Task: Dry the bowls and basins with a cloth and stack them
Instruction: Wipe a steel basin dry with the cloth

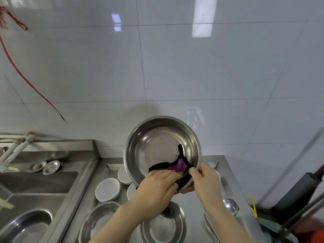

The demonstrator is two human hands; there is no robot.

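**Listing what stands at the drying desk, nearest first**

1. Shallow steel basin (98, 223), mouth up, on the desk (228, 186) at its near left; a forearm crosses over part of it.
2. Second steel basin (163, 228), mouth up, just beside the first on its right.
3. Ladle (230, 206), lying on the desk's right side, bowl end facing up.
4. Left hand (157, 186), fingers bent down onto the cloth (176, 167), pressing it against the near inner wall of the held basin.
5. Right hand (205, 183), fingers clamped on the held basin's near rim, thumb inside, the rest underneath.
6. Cloth, purple with dark edging, bunched inside the held basin, one end trailing up its wall.
7. Held basin (157, 142), large, steel, raised above the desk and tilted with its mouth toward the person.
8. White bowls (107, 189), three upturned on the desk, two partly hidden under the held basin.
9. Sink (35, 183), left of the desk, with another steel basin (26, 225) in its near corner and two small round steel pieces (50, 167) on its far ledge.
10. Tiled wall (175, 67), behind everything, a red cord (26, 79) hanging at the left.
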